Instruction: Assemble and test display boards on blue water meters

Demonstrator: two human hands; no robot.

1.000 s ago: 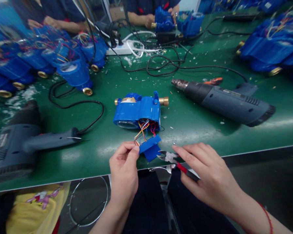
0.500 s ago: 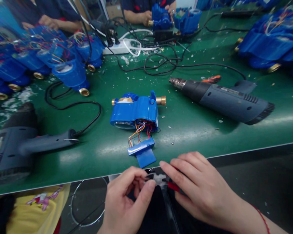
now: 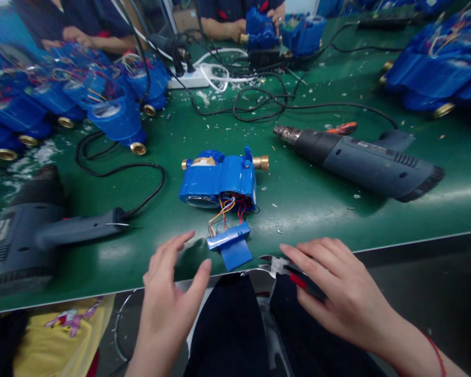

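A pair of cutting pliers (image 3: pixel 278 266) with red and black handles is gripped in my right hand (image 3: pixel 337 285), its jaws pointing left over the table's front edge. My left hand (image 3: pixel 168 288) is empty, thumb and fingers spread, left of a blue flat module (image 3: pixel 230 237) with a flap. Yellow, red and other thin wires (image 3: pixel 224 210) join that module to a blue water meter (image 3: pixel 219 180), which lies on its side with brass threaded ends. Neither hand touches the meter.
Heat guns lie at right (image 3: pixel 357 159) and left (image 3: pixel 82 228). Several blue meters (image 3: pixel 115 120) stand at back left, more (image 3: pixel 435 68) at right. A power strip (image 3: pixel 192 77), tangled black cables (image 3: pixel 259 107) and an orange-handled tool (image 3: pixel 342 129) lie behind. Co-workers' hands (image 3: pixel 76 36) show at the back.
My left hand has moved left, away from the pliers' jaws, and its fingers have spread. My right hand has shifted slightly right and up with the pliers.
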